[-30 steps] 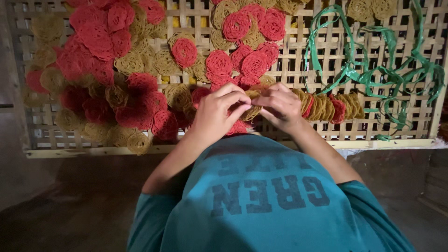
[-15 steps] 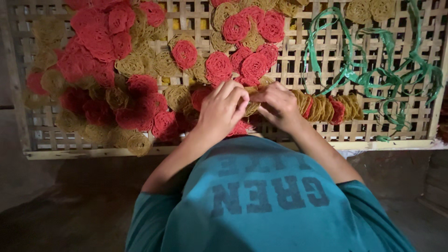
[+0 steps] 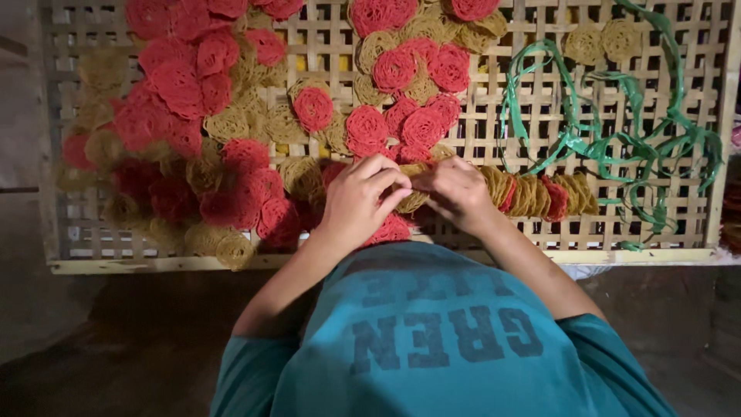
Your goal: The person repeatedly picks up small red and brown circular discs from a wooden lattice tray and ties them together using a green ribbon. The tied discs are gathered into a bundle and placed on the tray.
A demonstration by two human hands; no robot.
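Yellow lace-like discs, pressed face to face, sat pinched between the two hands at the near middle of the rack. The left hand [image 3: 361, 199] had its fingers curled closed over the end of a small stack of discs [image 3: 411, 185], and the right hand [image 3: 458, 191] met it from the other side, fingers narrow on the same stack. From the right hand a row of stacked discs [image 3: 540, 196], yellow with a few red ones among them, ran away to the right, lying on its edge on the slats.

By the look of it, the step in hand was gathering loose discs into that row. A next move would call for keeping the brittle-looking pieces squeezed flat together so none slipped out of line.

Loose red and yellow discs [image 3: 231, 154] lay heaped over the left and middle of the woven bamboo rack [image 3: 478, 123], some overlapping. A tangle of green plastic strap [image 3: 610, 139] lay on the right part, near the row's far end. The rack's pale wooden frame [image 3: 154, 264] ran just in front of the person's teal shirt [image 3: 440, 340]. Below it the floor [image 3: 77, 355] was dark and bare-looking, and the surroundings were too dim to make out.
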